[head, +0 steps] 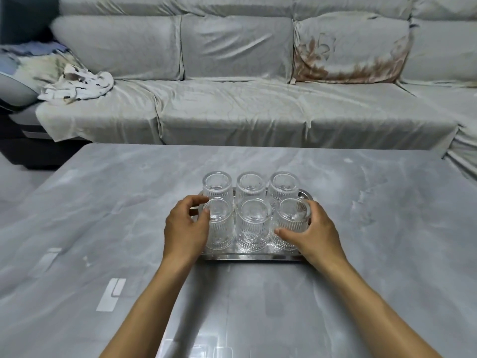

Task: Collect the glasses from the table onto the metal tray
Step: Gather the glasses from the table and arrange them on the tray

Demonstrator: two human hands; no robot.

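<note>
Six glasses (254, 220) are stood on the metal tray (253, 257), the near corner two gripped by curled fingers (200, 200) of the left hand (185, 228) and right hand (316, 235); only release is judged left.

Arms outstretched, left grip (186, 228) curls round one glass (220, 229), right grip (315, 235) round another glass (292, 222).

Six glasses (254, 223) fill the tray (253, 257) in two rows of three, packed so close that no finger could pass between them. The left hand (184, 228) closes off the near left corner and the right hand (313, 232) the near right, each curled round an end glass. The table (103, 202) lies open left, right and beyond the tray. A sofa (232, 112) stands past the far edge.
</note>
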